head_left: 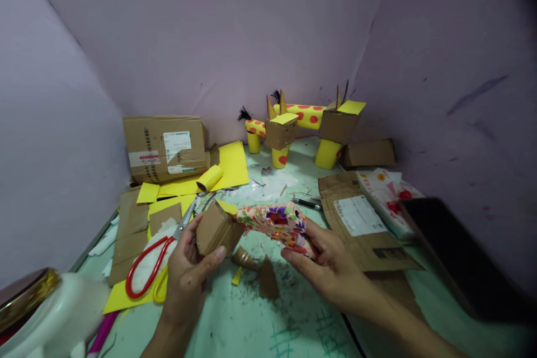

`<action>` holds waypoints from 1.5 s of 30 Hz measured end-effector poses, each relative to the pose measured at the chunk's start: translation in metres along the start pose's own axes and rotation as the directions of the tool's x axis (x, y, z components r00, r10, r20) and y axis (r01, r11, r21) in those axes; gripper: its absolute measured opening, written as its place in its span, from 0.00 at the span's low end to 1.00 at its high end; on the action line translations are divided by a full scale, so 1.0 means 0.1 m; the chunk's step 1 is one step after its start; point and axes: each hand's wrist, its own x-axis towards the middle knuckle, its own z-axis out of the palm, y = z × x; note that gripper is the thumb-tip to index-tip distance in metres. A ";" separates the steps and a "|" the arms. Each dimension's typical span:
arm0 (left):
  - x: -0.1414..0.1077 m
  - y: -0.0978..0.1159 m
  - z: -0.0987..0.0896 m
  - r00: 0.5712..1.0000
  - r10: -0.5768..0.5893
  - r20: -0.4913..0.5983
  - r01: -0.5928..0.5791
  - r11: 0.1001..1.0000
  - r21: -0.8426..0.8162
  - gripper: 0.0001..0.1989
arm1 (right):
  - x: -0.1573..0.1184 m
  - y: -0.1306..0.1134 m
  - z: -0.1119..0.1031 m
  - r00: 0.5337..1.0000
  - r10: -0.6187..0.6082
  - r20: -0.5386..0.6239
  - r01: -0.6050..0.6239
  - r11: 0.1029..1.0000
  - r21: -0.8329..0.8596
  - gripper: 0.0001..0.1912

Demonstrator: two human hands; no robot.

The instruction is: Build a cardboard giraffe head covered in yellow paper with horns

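My left hand is wrapped round a small brown cardboard box with a bit of yellow paper on its top. My right hand grips a floral-patterned glue gun, whose nozzle end points left and meets the upper edge of the box; whether they touch is unclear. A small orange-red light shows on the gun's side. Below, a brown cardboard triangle, a roll of tape and a yellow scrap lie on the green table.
Two yellow, red-spotted cardboard animals stand at the back. Red-handled scissors and yellow paper lie left, near a cardboard box. Flattened cardboard, a tissue pack and a dark phone are right.
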 end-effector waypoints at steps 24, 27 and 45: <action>-0.03 -0.03 0.01 0.998 0.009 0.057 -0.010 1.000 0.019 0.35 | -0.02 0.02 0.01 0.987 -0.152 -0.054 0.133 0.955 -0.265 0.22; -0.03 -0.03 -0.01 0.997 0.009 0.076 -0.011 1.000 0.017 0.35 | -0.02 0.01 0.00 0.990 -0.135 -0.043 0.118 0.955 -0.271 0.25; -0.02 -0.02 0.00 0.999 0.023 0.040 -0.024 0.999 0.027 0.39 | -0.03 0.01 -0.02 0.991 -0.129 -0.033 0.115 0.954 -0.276 0.26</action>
